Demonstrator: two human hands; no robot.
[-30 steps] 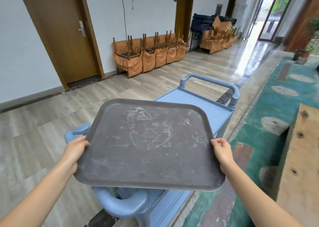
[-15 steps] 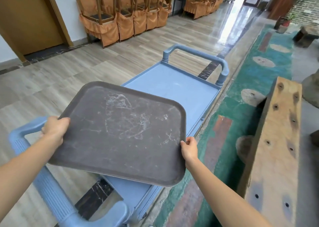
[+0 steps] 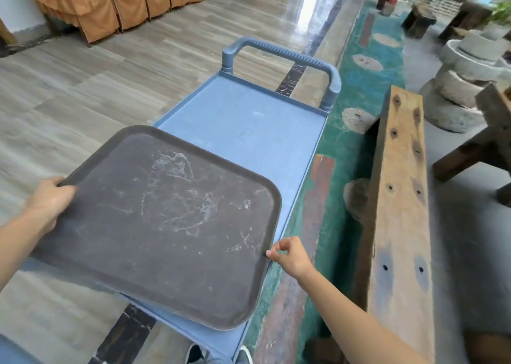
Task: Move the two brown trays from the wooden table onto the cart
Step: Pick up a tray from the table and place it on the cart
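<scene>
One dark brown tray (image 3: 166, 225) with white scuff marks hangs low over the near end of the blue cart (image 3: 249, 126), tilted and overhanging the cart's left side. My left hand (image 3: 48, 202) grips its left rim. My right hand (image 3: 287, 256) touches the right rim with pinched fingertips; a firm hold cannot be made out. The far half of the cart's top is bare. No second tray is in view.
A long wooden bench (image 3: 398, 211) runs along the right of the cart. Stone millstones (image 3: 464, 81) and wooden stools stand at the far right. Orange-covered stacked chairs (image 3: 119, 7) line the far wall. The cart's far handle (image 3: 279, 56) rises at its end. My shoes show below.
The tray has come down and nearer toward the cart's near end. My view has tilted downward. My right hand has loosened from a full grip to fingertips at the rim.
</scene>
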